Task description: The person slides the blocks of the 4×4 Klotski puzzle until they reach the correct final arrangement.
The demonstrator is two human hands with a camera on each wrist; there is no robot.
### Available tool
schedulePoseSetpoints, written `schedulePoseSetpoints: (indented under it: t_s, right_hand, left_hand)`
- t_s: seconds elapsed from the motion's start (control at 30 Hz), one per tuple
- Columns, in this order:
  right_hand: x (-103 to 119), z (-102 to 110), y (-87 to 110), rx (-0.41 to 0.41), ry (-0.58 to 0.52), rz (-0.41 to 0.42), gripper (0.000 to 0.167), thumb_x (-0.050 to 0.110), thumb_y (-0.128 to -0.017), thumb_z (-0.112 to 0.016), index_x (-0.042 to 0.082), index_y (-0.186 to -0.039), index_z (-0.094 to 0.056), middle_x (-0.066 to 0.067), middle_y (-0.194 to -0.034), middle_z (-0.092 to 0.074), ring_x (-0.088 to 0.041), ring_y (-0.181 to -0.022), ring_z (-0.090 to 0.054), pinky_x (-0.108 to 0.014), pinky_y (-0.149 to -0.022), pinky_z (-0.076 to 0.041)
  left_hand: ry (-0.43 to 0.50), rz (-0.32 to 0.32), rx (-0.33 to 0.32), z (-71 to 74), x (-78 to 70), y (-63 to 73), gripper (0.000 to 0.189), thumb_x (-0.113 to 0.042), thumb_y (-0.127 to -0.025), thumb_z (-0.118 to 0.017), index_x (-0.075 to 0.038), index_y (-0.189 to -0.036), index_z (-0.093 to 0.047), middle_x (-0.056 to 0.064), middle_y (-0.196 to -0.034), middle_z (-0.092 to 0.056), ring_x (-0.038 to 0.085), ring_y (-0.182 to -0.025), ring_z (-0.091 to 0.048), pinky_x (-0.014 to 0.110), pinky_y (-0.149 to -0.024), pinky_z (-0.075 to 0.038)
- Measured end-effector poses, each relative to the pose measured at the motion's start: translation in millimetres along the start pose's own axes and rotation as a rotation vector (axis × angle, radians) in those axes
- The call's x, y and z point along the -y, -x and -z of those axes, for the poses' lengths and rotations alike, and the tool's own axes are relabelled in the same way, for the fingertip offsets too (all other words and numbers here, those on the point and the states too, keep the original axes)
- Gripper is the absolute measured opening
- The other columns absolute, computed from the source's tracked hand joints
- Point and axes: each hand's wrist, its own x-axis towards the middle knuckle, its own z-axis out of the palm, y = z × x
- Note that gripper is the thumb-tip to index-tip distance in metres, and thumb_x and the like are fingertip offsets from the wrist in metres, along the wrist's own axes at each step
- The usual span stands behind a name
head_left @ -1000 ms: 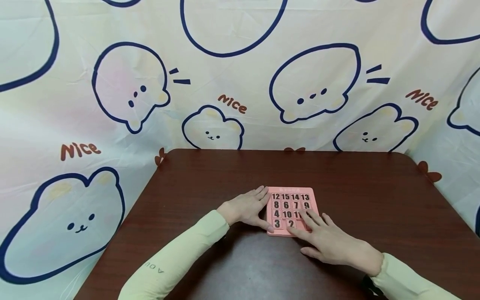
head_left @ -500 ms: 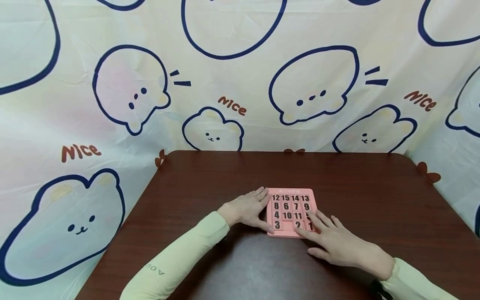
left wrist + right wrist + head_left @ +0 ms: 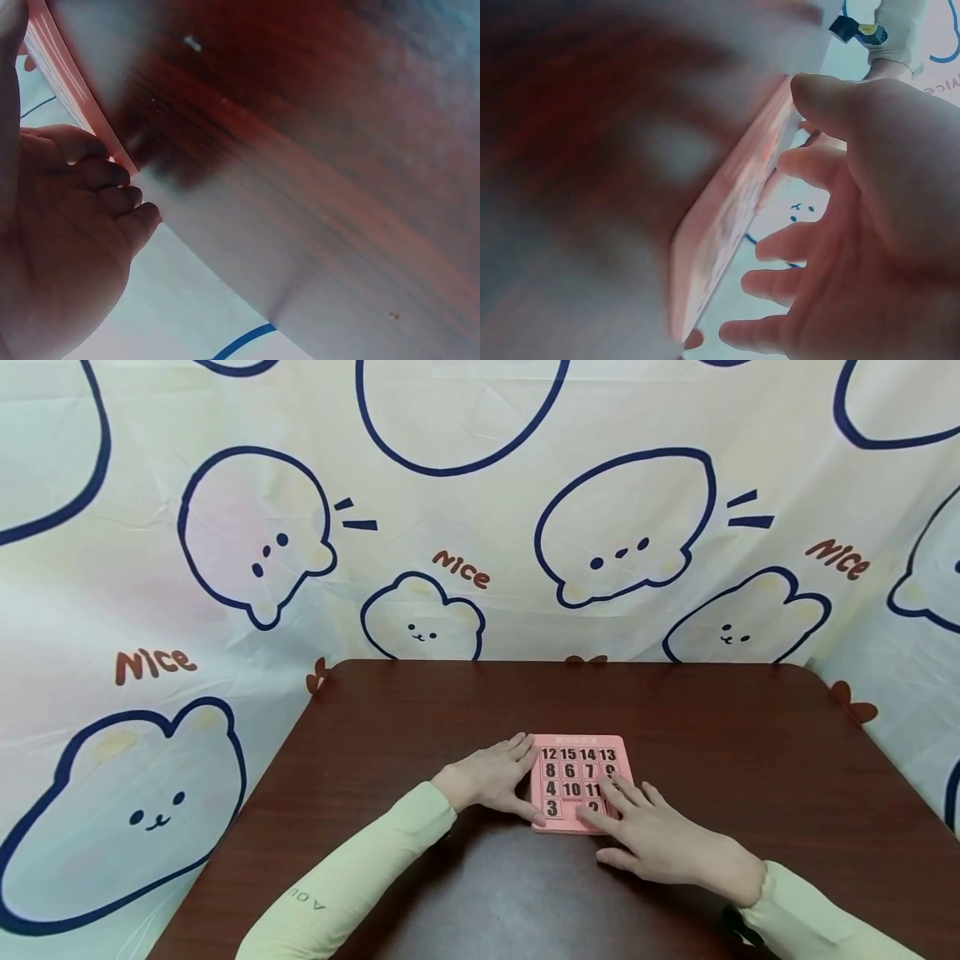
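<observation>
A: Where's the pink number board (image 3: pixel 577 740)?
B: Flat on the counter (image 3: pixel 420 710), between the hands, from where I'm standing.
A: Fingers?
B: Left hand (image 3: pixel 487 778): straight, thumb splayed, along the board's left edge. Bracing it, I'd say. Right hand (image 3: pixel 667 839): spread over the lower right, index by the vacant slot (image 3: pixel 570 811) next to tile 2 (image 3: pixel 593 807). Neither pinches anything. Can't tell if the right is pressing.
A: Progress?
B: Looks mid-slide. Top row 12, 15, 14, 13. Second 8, 6, 7, 9, the 9 part-covered. Third 4, 10, 11, then covered. Bottom 3, slot, 2, last cell hidden.
A: Left to do?
B: Numbers out of sequence. I'd call it unfinished.
</observation>
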Motion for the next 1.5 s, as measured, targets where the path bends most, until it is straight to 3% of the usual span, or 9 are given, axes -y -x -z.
schedulePoseSetpoints:
  t_s: [0.27,0.53,1.3,1.5]
  right_hand:
    - [15.2,5.4,-22.7,0.022,-0.049,0.045,0.053,0.047,-0.098,-0.053,0.026,-0.147,-0.047,-0.025,-0.159,-0.026,-0.049,-0.146,-0.022,-0.076,-0.106,-0.026]
    - [21.8,5.7,-33.3,0.048,-0.056,0.061,0.05,0.046,-0.099,-0.051,0.028,-0.146,-0.049,-0.023,-0.161,-0.022,-0.049,-0.148,-0.018,-0.073,-0.109,-0.026]
    - [-1.5,-0.1,-12.8,0.008,0.015,0.028,0.047,0.033,-0.097,-0.059,0.034,-0.143,-0.051,-0.026,-0.156,-0.033,-0.048,-0.144,-0.028,-0.075,-0.101,-0.033]
    - [-4.7,0.2,-11.8,0.034,-0.011,-0.015,0.046,0.041,-0.098,-0.055,0.033,-0.143,-0.052,-0.025,-0.158,-0.03,-0.047,-0.146,-0.025,-0.075,-0.104,-0.03]
  left_hand:
    - [0.009,0.0,0.011,-1.3,-1.7,-1.6,0.118,-0.087,-0.073,-0.05,-0.01,-0.158,-0.019,0.009,-0.166,-0.011,0.024,-0.155,-0.008,0.034,-0.125,-0.019]
    - [0.01,0.001,0.011,-0.9,-2.5,-1.7,0.117,-0.086,-0.075,-0.051,-0.009,-0.157,-0.019,0.01,-0.166,-0.011,0.024,-0.155,-0.008,0.034,-0.125,-0.019]
    - [-0.007,0.004,0.007,-0.2,-1.9,0.1,0.117,-0.086,-0.074,-0.051,-0.009,-0.157,-0.019,0.011,-0.166,-0.011,0.024,-0.154,-0.01,0.033,-0.124,-0.02]
    - [-0.001,0.012,0.011,-0.8,-1.6,0.7,0.117,-0.086,-0.074,-0.051,-0.01,-0.158,-0.018,0.01,-0.166,-0.01,0.023,-0.155,-0.008,0.032,-0.125,-0.019]
